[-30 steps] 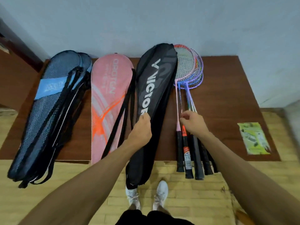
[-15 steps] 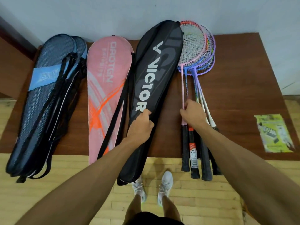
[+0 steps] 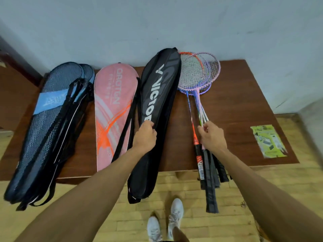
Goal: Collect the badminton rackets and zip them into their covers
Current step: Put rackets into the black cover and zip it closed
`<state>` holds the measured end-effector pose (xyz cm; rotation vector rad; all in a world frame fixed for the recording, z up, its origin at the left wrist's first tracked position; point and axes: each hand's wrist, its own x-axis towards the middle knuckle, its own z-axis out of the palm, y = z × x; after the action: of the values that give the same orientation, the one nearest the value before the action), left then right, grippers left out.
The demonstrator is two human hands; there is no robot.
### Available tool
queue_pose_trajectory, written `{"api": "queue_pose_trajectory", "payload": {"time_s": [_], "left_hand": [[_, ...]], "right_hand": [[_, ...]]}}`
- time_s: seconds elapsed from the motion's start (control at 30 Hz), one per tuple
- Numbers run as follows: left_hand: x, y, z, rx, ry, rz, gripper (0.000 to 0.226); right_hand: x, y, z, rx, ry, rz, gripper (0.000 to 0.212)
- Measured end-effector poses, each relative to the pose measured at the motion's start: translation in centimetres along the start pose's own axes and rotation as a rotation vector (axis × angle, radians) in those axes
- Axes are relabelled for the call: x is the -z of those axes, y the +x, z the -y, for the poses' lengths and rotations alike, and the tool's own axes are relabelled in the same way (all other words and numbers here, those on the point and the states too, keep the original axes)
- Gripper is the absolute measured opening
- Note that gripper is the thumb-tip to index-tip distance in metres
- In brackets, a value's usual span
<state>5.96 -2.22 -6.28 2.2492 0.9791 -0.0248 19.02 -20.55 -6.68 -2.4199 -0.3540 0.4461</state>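
Since the earlier frame, one of the rackets point(image 3: 197, 74) has slid off the table point(image 3: 236, 102) edge. Mesh cover point(image 3: 52, 119) and pink cover point(image 3: 111, 105) lie untouched. Left hand point(image 3: 145, 137) grips the black cover point(image 3: 160, 88); right hand point(image 3: 211, 138) pinches the racket shafts. Bagging and zipping appear not yet begun.

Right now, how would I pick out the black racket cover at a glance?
On the brown table by the wall, covers lie in a row left of the loose rackets. The black cover lies right beside those rackets. Unlike the pink cover and the blue mesh covers, it bears large white VICTOR lettering.
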Motion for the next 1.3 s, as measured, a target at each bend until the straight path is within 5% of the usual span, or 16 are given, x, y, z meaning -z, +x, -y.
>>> {"api": "queue_pose_trajectory", "payload": {"time_s": [0.5,0.97,1.3], "left_hand": [[-0.7,-4.4,-1.9,-0.094,0.014,-0.016,0.009],[-1.0,-7.9,-1.4,-0.008,-0.055,-0.082,0.022],[1.4,-4.8,2.6,-0.058,-0.194,-0.019,0.028]], "right_hand": [[1.4,-13.5,-6.2,-0.033,-0.012,0.068,0.033],[1.5,-10.8,-3.7,0.225,-0.015,0.275,0.032],[-3.9,-3.2,3.3,0.138,0.118,0.213,0.026]]}}
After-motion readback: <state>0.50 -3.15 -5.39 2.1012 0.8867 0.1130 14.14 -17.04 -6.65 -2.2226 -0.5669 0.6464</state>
